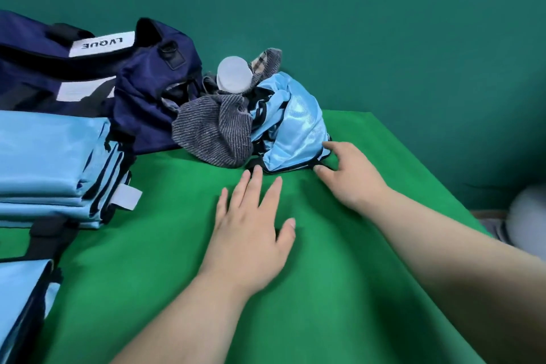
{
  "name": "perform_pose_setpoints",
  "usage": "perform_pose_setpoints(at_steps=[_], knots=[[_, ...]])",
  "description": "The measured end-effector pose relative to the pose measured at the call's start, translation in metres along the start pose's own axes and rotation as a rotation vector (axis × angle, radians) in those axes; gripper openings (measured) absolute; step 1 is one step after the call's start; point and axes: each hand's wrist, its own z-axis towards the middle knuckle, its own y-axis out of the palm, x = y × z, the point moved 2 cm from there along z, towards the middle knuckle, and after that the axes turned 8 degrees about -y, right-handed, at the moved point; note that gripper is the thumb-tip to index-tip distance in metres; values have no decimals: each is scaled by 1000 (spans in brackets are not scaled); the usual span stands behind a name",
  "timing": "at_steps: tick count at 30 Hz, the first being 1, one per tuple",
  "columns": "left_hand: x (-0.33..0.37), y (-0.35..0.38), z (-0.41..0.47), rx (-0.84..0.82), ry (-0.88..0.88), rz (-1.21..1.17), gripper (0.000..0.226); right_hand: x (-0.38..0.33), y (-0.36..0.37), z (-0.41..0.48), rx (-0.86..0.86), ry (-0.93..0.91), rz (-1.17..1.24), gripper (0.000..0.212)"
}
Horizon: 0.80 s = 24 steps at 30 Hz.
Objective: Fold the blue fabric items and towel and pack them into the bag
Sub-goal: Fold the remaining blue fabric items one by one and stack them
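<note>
While the left hand lies flat on the bench, fingers released, the right hand straddles the crumpled blue fabric just ahead, grasp unclear.

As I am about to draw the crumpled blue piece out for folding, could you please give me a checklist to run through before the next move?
1. Grip of the right hand on the crumpled blue fabric: cannot tell; fingertips reach its black-trimmed edge.
2. Is the left hand free: ok; flat, holding nothing.
3. Fabric free of the striped towel: not ok; the towel lies against it.
4. Is the white round object secure: not ok; it sits atop the pile and may tumble.
5. Is the green cloth flat for folding: ok.
6. Is the bag open: cannot tell.
</note>
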Motion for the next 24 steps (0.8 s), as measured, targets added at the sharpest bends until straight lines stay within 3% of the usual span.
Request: perform_pose_setpoints(at_steps=[5, 10, 16, 24], knots=[[-1, 2, 1, -39, -15, -17, 83, 4, 20, 37, -11, 49, -94, 54], [-2, 3, 2, -70, -18, -25, 77, 15, 22, 43, -58, 5, -326, 18], [-4, 2, 1, -65, -19, -59, 76, 23, 12, 22, -118, -36, -309, 7], [-3, -4, -10, -45, 98, -84, 82, 33, -10, -43, -123, -30, -279, 11]])
